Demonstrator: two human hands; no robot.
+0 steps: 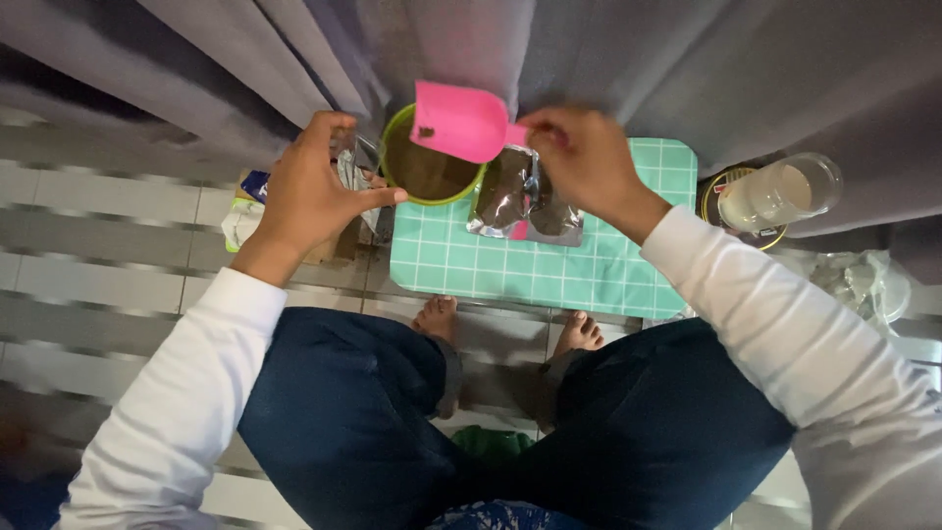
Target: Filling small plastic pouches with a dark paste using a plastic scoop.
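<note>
My right hand (584, 162) grips the handle of a pink plastic scoop (459, 122) and holds it over a green pot (396, 133) that has brown soil inside. My left hand (312, 191) rests against the left side of that pot, thumb touching its rim. Under my right hand lies a silvery bag of brown soil (520, 199) on a teal grid-patterned mat (549, 265). My knees in dark blue trousers and my bare feet are just below the mat.
A clear jar (785, 191) lies on a round tin lid at the right, with crumpled clear plastic (863, 280) below it. Small packets (245, 211) sit behind my left hand. Grey curtains (608, 59) hang along the top; the floor is white tile.
</note>
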